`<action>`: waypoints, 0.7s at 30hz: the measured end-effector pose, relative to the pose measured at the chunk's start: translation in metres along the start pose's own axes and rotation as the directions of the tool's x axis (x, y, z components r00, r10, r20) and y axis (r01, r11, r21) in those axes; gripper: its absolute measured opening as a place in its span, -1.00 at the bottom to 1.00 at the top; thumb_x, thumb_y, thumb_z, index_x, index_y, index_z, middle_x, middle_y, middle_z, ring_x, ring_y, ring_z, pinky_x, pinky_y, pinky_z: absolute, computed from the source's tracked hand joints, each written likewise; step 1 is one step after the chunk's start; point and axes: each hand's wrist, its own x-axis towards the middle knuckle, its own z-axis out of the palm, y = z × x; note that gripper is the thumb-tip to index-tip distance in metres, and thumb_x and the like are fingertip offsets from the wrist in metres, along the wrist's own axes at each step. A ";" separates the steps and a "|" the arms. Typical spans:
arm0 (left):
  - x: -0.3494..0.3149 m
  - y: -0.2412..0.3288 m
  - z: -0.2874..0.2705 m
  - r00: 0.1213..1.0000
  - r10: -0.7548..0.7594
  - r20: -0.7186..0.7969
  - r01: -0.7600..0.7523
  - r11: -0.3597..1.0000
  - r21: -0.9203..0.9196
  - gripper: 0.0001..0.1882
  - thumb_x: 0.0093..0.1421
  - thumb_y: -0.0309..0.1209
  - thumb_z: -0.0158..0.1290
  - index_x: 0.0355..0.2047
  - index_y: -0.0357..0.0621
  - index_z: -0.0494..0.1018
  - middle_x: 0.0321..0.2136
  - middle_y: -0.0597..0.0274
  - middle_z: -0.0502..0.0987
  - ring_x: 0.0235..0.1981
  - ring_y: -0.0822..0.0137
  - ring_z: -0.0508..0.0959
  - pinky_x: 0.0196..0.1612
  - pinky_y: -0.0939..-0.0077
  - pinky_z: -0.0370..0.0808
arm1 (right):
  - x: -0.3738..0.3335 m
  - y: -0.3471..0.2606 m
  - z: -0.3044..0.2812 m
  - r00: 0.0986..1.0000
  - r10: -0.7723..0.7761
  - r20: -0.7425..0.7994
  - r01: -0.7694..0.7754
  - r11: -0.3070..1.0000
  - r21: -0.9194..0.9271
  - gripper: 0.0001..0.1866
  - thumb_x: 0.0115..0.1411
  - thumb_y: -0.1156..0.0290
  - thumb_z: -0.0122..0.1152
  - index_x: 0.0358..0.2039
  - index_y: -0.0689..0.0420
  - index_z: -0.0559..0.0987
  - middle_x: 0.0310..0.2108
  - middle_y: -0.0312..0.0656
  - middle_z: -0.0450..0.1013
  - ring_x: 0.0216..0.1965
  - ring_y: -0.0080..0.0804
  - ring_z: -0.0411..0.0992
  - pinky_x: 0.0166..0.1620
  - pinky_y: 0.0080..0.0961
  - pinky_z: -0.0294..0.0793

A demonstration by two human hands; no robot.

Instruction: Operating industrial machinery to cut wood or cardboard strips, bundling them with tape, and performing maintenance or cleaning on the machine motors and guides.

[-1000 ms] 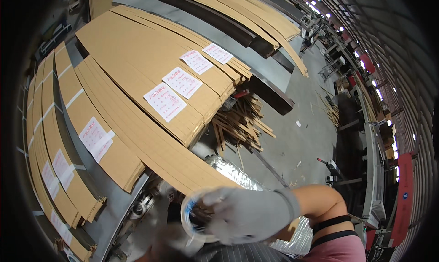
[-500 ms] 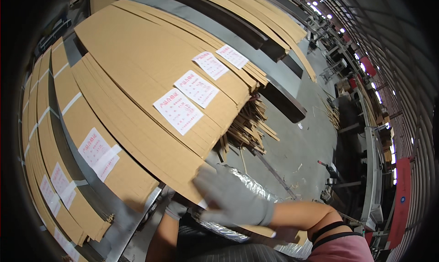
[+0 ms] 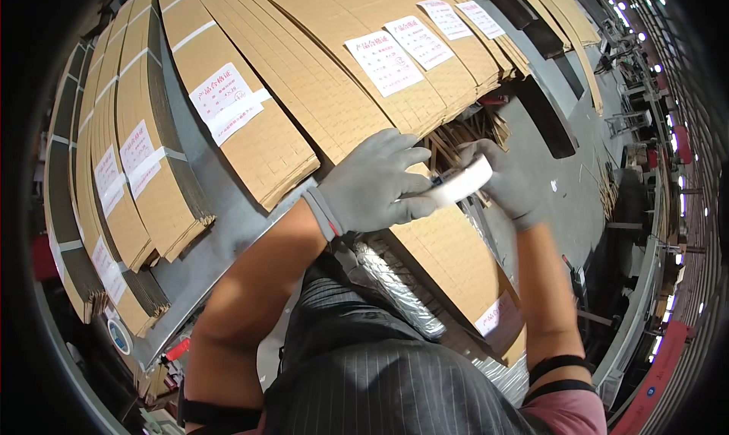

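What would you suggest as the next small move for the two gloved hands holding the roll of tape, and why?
Probably pull the tape end free: the right hand grips the white tape roll, the left hand pinches at its edge, and both hover over a flat cardboard bundle.

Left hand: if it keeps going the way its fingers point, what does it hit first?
The left hand points right, at the white tape roll it already touches. Just beyond is the gloved right hand holding the roll. Depth unclear.

Your grey metal bench (image 3: 228, 230) carries bundled flat cardboard stacks (image 3: 250, 123), white label sheets (image 3: 383, 61) on top
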 end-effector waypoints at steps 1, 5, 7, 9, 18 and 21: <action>-0.002 0.005 -0.002 0.995 -0.043 0.094 0.043 0.999 -0.003 -0.57 0.05 -0.07 -0.03 -0.31 -0.22 0.43 -0.28 0.04 0.42 -0.21 0.05 0.37 -0.12 0.29 0.29 | -0.007 -0.017 -0.004 1.000 0.017 0.013 -0.017 1.000 0.005 -0.74 -0.02 0.36 0.20 -0.31 0.21 0.48 -0.31 -0.18 0.44 -0.35 -0.48 0.42 -0.28 -0.62 0.40; -0.012 0.015 -0.008 0.978 -0.142 0.154 0.129 0.988 0.090 -0.46 -0.05 0.02 0.04 -0.20 -0.16 0.41 -0.19 0.09 0.39 -0.11 0.09 0.34 -0.01 0.27 0.23 | 0.003 -0.078 0.012 0.914 -0.007 0.405 0.309 0.658 -0.686 -0.78 -0.05 0.25 0.24 -0.45 0.12 0.56 -0.49 -0.21 0.48 -0.39 -0.40 0.44 0.02 -0.32 0.24; -0.016 0.015 -0.014 0.984 -0.134 0.119 0.135 0.991 0.001 -0.40 -0.14 0.00 0.12 -0.14 -0.10 0.38 -0.13 0.10 0.35 -0.05 0.08 0.30 0.04 0.25 0.19 | 0.020 -0.080 0.034 0.910 0.129 0.394 0.295 0.466 -0.834 -0.74 -0.03 0.13 0.21 -0.54 0.07 0.57 -0.63 -0.20 0.45 -0.41 -0.28 0.43 0.12 -0.20 0.05; -0.006 0.027 -0.017 0.950 -0.113 0.290 0.044 0.971 0.234 -0.37 -0.16 -0.06 0.15 -0.08 -0.06 0.34 -0.10 0.09 0.31 -0.01 0.09 0.27 0.09 0.22 0.16 | 0.031 -0.021 0.039 0.976 0.098 0.193 0.196 -0.024 -0.980 -0.70 -0.03 0.08 0.19 -0.57 0.07 0.57 -0.68 -0.18 0.42 -0.47 -0.25 0.42 0.08 -0.21 0.11; -0.016 0.118 0.032 0.772 -0.632 -0.067 0.550 0.719 -0.425 -0.75 0.00 -0.32 0.12 -0.33 -0.16 0.44 -0.33 0.14 0.45 -0.28 0.25 0.46 -0.27 0.37 0.42 | -0.027 -0.076 0.031 0.908 -0.292 0.299 0.409 0.472 -0.781 -0.84 0.04 0.43 0.00 -0.36 0.05 0.52 -0.69 -0.20 0.39 -0.44 -0.23 0.41 -0.05 -0.32 0.23; -0.036 0.128 -0.015 0.769 -0.639 0.019 0.577 0.680 -0.452 -0.83 -0.06 -0.37 0.14 -0.65 -0.16 0.43 -0.74 0.23 0.39 -0.70 0.27 0.44 -0.60 0.47 0.39 | -0.060 -0.108 0.071 0.766 -0.163 0.622 0.629 0.392 -0.671 -0.89 -0.01 0.43 0.07 -0.42 0.00 0.53 -0.66 -0.26 0.43 -0.43 -0.33 0.43 -0.06 -0.30 0.24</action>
